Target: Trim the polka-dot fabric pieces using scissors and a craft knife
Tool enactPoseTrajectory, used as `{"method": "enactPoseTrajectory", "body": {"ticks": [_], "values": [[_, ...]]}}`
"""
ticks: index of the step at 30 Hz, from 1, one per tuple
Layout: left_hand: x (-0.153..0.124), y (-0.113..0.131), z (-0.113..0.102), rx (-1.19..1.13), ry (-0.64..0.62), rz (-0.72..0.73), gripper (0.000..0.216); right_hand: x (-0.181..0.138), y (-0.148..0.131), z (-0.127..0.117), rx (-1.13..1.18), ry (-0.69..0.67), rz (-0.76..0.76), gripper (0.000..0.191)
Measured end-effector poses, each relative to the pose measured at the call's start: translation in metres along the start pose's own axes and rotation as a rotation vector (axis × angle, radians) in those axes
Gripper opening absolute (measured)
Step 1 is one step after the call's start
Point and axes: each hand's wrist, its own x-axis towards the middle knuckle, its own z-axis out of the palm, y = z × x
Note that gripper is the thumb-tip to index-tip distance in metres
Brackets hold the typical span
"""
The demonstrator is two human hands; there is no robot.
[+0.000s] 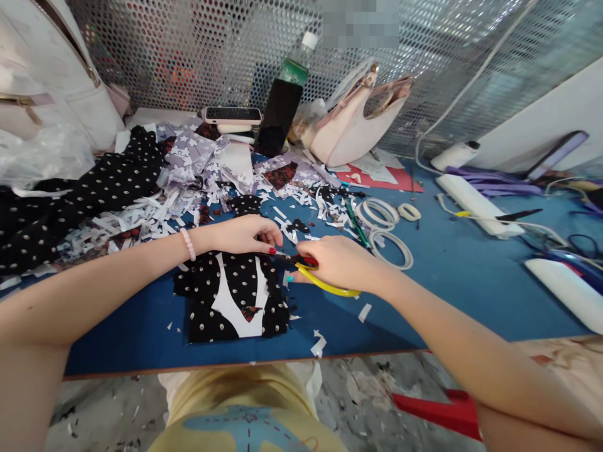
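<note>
Black fabric with pale dots (202,314) lies layered near the table's front edge. A white paper-like piece (228,298) with curved arms lies on it, with a small dark red patterned scrap (249,312) near its lower point. At the fabric's top edge is my left hand (245,234), fingers curled and thumb pressed along the cloth; the exact grip is partly hidden. My right hand (336,260) is closed round scissors with yellow handles (330,287). Their blades point left, close to my left thumb.
White strips and lilac scraps (193,154) are heaped behind my hands. More dotted fabric (113,179) lies left. At the back stand a phone (233,115), a green-labelled bottle (294,72) and a pale handbag (353,129). White tape rolls (377,215) lie right on the blue table (447,270).
</note>
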Motion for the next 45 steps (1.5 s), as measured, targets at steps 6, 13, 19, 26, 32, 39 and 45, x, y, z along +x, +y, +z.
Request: {"method": "enactPoseTrajectory", "body": {"ticks": [6, 13, 19, 26, 32, 39, 45], "values": [[-0.001, 0.003, 0.0, 0.004, 0.0, -0.019, 0.008, 0.004, -0.003, 0.002, -0.07, -0.002, 0.008, 0.046], [-0.001, 0.001, 0.0, 0.005, 0.013, 0.0, 0.007, 0.004, -0.006, -0.003, -0.16, -0.019, -0.029, 0.052], [-0.001, 0.0, 0.001, -0.003, 0.017, 0.008, 0.007, 0.007, -0.01, 0.0, -0.208, -0.012, -0.024, 0.059], [-0.001, 0.001, -0.001, -0.018, 0.007, -0.003, 0.007, 0.011, -0.011, 0.003, -0.234, 0.009, -0.036, 0.062], [-0.001, 0.001, -0.001, -0.031, 0.016, 0.003, 0.003, 0.015, -0.015, 0.002, -0.232, 0.011, -0.049, 0.059], [-0.001, -0.003, 0.001, 0.051, 0.147, 0.019, 0.013, 0.01, -0.008, -0.004, -0.234, 0.011, -0.023, 0.053], [-0.002, -0.009, 0.009, 0.312, 0.357, 0.124, 0.035, -0.011, 0.019, 0.0, -0.248, 0.06, 0.117, 0.049]]}}
